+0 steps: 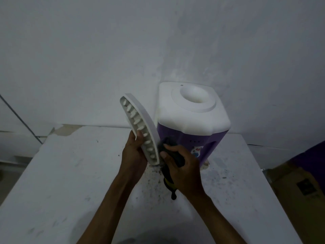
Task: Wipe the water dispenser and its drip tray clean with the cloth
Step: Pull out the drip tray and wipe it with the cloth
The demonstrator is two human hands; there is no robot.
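A tabletop water dispenser (pixel 191 118) with a white top and purple body stands at the back of a white table (pixel 61 173). My left hand (pixel 135 154) holds the white slotted drip tray (pixel 139 127) on edge, lifted off the table just left of the dispenser. My right hand (pixel 182 169) grips a dark cloth (pixel 171 155) with a yellow patch and presses it against the tray's lower outer side. One end of the cloth hangs down below my right hand.
Dark specks of dirt (pixel 154 182) lie scattered on the table under my hands. A brown cardboard box (pixel 302 194) stands at the right edge, with something purple on top. A pale wall rises behind the table.
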